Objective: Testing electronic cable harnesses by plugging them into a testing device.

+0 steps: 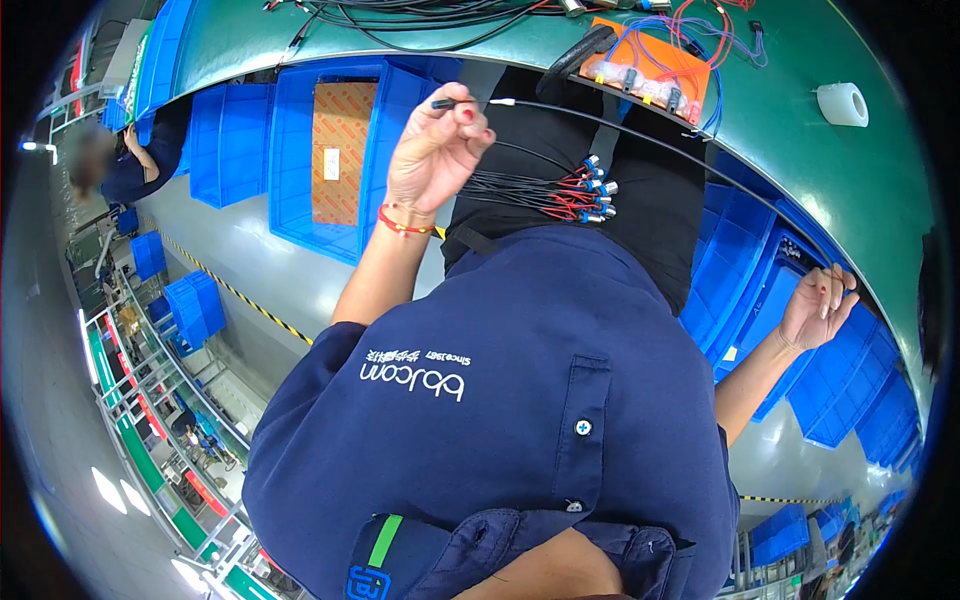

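Note:
A thin black cable [620, 126] stretches in an arc between my two hands, in front of the green table edge. My left hand [430, 155], with a red string bracelet on its wrist, pinches the cable near one end, where a black tip and a short white piece show. Far to the right, my right hand [818, 305] has its fingertips drawn together at the cable's other part; what exactly lies between them is too small to make out. On my lap rests a bundle of black cables [510, 192] with red and black leads and several blue-and-silver round connectors [598, 190].
The green table [780, 60] carries an orange holder [650, 65] with small parts, red and blue wires [715, 30], black cables [400, 25] and a white roll [843, 104]. Blue bins [232, 145] stand around me, one with a brown carton [342, 150]. A co-worker [145, 165] is at far left.

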Tool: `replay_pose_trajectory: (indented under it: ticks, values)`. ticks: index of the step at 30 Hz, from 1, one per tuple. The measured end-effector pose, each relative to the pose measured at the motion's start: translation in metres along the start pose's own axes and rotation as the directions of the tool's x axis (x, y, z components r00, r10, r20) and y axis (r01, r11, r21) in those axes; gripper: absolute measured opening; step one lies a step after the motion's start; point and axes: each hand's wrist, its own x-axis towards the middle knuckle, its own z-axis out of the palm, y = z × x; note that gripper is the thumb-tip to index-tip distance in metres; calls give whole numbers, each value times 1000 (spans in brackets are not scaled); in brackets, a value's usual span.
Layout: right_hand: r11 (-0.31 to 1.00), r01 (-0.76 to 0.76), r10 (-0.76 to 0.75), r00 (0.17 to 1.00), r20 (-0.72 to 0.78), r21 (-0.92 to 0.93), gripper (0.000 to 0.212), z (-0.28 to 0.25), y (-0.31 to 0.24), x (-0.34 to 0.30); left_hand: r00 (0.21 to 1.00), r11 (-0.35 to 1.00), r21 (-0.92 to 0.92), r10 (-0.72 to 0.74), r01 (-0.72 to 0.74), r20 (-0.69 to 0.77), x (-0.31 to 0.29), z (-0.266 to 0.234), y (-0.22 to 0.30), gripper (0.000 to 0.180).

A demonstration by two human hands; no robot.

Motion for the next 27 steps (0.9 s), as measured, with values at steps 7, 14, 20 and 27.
replay_pose_trajectory:
  ticks: [7, 14, 20, 27]
  values:
    - [883, 110, -359, 785, -505, -457, 48, 43, 41, 7, 999, 884, 464, -43, 47, -18, 29, 48, -37, 19]
    - [891, -137, 44, 975, -218, -432, 30, 60, 69, 3, 942, 732, 595, -216, 331, -258, 50, 59, -105, 15]
    - [863, -105, 91, 994, -54, -494, 18, 32, 62, -3, 946, 722, 623, -146, 301, -289, 70, 62, -131, 18]
    - [805, -67, 12, 995, -97, -590, 17, 35, 68, -1, 945, 712, 655, -39, 254, -325, 74, 63, -143, 20]
